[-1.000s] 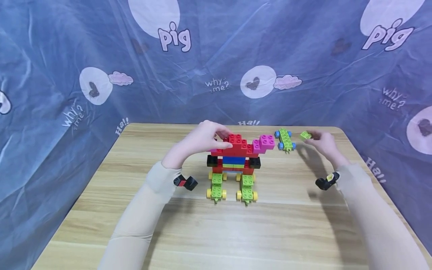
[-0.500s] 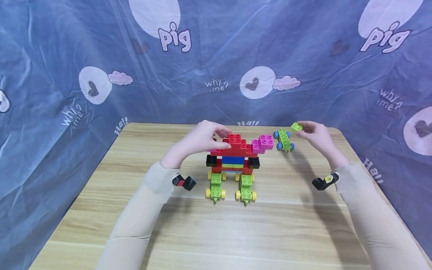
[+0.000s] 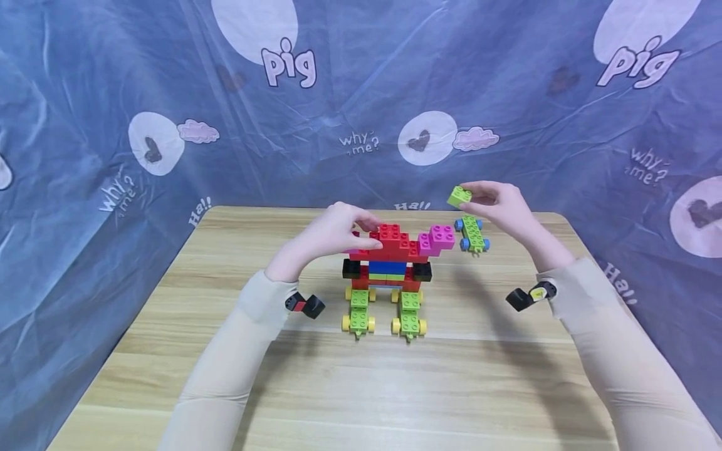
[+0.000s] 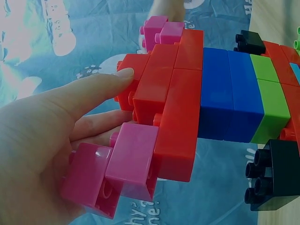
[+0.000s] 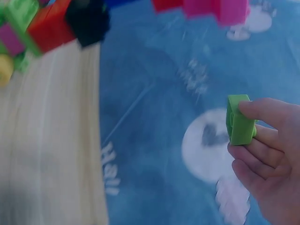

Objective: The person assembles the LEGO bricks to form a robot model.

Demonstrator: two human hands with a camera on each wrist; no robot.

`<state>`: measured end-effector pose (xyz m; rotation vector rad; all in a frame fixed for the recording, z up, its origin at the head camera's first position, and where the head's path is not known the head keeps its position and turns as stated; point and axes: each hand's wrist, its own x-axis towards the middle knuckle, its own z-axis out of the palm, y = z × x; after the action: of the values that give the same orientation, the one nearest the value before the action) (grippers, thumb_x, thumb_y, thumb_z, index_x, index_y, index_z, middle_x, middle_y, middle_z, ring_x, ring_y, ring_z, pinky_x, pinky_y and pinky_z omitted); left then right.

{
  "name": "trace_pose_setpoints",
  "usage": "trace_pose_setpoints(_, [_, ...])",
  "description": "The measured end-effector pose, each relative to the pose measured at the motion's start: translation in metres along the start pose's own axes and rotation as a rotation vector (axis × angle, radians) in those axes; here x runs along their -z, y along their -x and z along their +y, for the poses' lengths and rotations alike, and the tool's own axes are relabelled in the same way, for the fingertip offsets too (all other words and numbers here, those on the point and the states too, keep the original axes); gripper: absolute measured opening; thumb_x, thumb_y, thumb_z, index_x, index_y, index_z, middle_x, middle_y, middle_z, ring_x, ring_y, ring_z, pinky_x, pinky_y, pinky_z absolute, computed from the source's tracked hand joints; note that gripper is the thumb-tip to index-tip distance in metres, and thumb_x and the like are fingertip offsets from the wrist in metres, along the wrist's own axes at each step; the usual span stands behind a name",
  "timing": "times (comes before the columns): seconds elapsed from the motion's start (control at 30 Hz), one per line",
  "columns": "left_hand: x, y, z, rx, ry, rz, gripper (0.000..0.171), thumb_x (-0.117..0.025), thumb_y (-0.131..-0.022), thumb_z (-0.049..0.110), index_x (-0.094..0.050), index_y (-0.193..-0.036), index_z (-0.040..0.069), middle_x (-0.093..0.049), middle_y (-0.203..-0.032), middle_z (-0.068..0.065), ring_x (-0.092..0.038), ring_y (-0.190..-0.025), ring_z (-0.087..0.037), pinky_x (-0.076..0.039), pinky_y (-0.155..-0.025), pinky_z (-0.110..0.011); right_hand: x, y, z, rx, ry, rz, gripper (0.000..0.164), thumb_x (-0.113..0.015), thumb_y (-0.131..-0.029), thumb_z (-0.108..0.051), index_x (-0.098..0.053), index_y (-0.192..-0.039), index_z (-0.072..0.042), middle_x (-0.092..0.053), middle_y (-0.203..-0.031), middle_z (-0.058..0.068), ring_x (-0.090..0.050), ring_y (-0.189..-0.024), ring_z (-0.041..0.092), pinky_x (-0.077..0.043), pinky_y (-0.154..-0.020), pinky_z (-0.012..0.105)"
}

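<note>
A figure of toy building bricks [image 3: 389, 267] stands upright on the table, with a red stepped top, blue and green middle, black side bricks and pink arms. Its two feet are green wheeled bases [image 3: 410, 313] with yellow wheels. My left hand [image 3: 333, 232] holds the figure at its top, the thumb [image 4: 123, 75] on a red brick [image 4: 140, 63] and the other fingers partly hidden behind. A pink arm [image 4: 133, 154] lies close to the left palm. Between thumb and fingers my right hand [image 3: 502, 203] pinches a lime green brick [image 3: 459, 196], raised to the right of the figure's top.
A green wheeled base [image 3: 472, 233] with blue wheels sits on the wooden table [image 3: 225, 351], below the right hand in the head view. A blue printed cloth [image 3: 350, 94] hangs behind the table and at both sides.
The right hand has moved left and up with the lime green brick, from right of the blue-wheeled base to above it in view. The left hand stays at the figure's top.
</note>
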<state>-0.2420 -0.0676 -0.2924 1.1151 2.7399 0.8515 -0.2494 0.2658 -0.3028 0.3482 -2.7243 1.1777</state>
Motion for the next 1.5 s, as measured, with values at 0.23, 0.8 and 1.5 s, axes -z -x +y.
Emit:
trace_pose_setpoints(0.23, [0.000,0.001,-0.001,-0.004,-0.007,0.007,0.042,-0.077,-0.082,0.034,-0.071,-0.116,0.010,-0.072,-0.109,-0.005,-0.067,-0.100,-0.016,-0.055,-0.081,-0.030,-0.013,0.001,-0.042,0.076,-0.025,-0.055,0.049,-0.071,-0.088,-0.025,-0.059,-0.132,-0.008,-0.064,-0.123,0.015,-0.063,-0.094,0.000,-0.048,-0.079,0.013])
trace_pose_setpoints(0.8, [0.001,0.003,-0.004,-0.001,0.015,0.009,0.040,-0.076,-0.083,0.033,-0.071,-0.116,0.010,-0.072,-0.109,-0.004,-0.067,-0.099,-0.016,-0.056,-0.082,-0.031,-0.045,0.003,-0.094,0.288,-0.010,-0.223,0.043,-0.076,-0.083,-0.015,-0.065,-0.123,-0.005,-0.069,-0.116,0.012,-0.064,-0.105,0.025,-0.050,-0.095,0.046])
trace_pose_setpoints(1.5, [0.000,0.005,-0.004,-0.053,0.036,0.030,0.036,-0.075,-0.085,0.031,-0.072,-0.112,0.009,-0.073,-0.105,-0.005,-0.068,-0.095,-0.016,-0.057,-0.083,-0.036,-0.054,0.002,-0.096,0.286,0.009,-0.337,0.041,-0.073,-0.085,-0.015,-0.065,-0.124,-0.005,-0.068,-0.119,0.012,-0.064,-0.112,0.029,-0.050,-0.097,0.047])
